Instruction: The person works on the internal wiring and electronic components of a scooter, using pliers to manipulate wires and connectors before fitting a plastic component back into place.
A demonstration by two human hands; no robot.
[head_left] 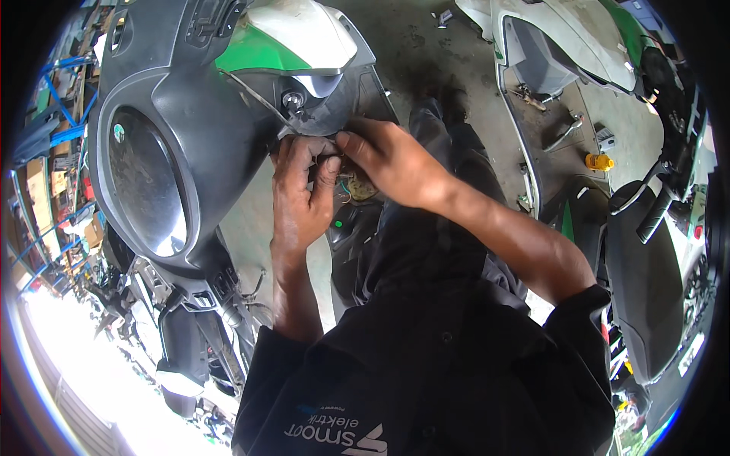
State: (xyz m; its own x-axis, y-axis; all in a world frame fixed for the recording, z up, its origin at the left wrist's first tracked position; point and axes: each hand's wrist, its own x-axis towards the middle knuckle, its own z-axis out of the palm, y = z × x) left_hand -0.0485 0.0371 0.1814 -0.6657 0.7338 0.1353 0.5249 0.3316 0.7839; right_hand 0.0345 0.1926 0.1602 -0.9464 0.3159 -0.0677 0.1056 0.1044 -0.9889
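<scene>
Both of my hands meet at the edge of the dark inner panel of a green and white scooter (319,110). My left hand (298,182) is raised, its fingers curled and thumb bent inward at the panel's lower edge. From the right reaches my right hand (399,163), its thumb and fingers pinched together against the left fingertips. Whatever lies between the fingertips is too small or hidden to make out. Just above them sits a round key lock (292,100). A thin metal rod (258,97) slants down toward my left fingers. Thin coloured wires (346,190) show below my right hand.
The scooter's dark dashboard display (144,178) fills the left side. Another green and white scooter (570,45) stands at the right, with a yellow bottle (599,162) and loose parts on its footboard. Blue shelving (65,106) stands at far left, a black seat (642,296) at right.
</scene>
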